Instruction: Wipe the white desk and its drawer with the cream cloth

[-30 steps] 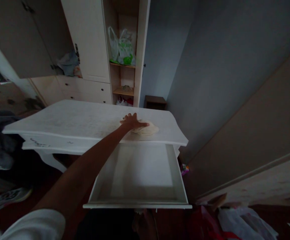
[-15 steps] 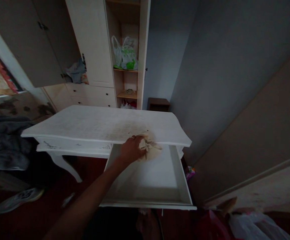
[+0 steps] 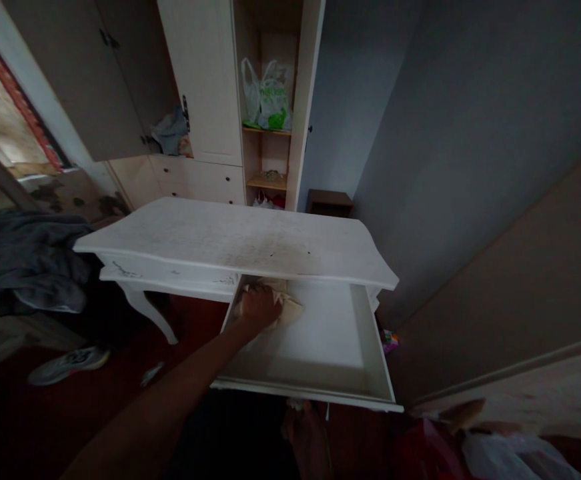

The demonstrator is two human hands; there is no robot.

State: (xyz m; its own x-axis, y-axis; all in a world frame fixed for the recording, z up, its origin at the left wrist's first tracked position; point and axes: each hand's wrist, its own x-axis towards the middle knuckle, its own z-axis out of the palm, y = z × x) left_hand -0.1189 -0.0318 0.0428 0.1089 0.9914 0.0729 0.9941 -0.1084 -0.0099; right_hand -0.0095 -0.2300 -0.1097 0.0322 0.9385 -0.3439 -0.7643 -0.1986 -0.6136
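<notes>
My left hand [image 3: 259,307] reaches into the open white drawer [image 3: 370,347] of a white table [image 3: 180,233]. It is closed on a crumpled beige cloth [image 3: 285,308] and presses it against the drawer's floor in the back left corner, just under the tabletop's edge. The tabletop carries a dark smudged patch [image 3: 270,248] near its front. Below the drawer's front edge there is a dim shape [image 3: 304,433] that may be my right hand; no fingers can be made out.
A wardrobe [image 3: 205,87] with open shelves and plastic bags [image 3: 266,97] stands behind the table. A small dark stool [image 3: 329,202] sits by the grey wall. Dark clothing [image 3: 25,257] lies at left and a shoe [image 3: 67,365] on the red floor. Bags [image 3: 510,453] lie at bottom right.
My left hand drew the cloth off the tabletop, over its front edge and down into the drawer's back left corner. The view shifted to the left.
</notes>
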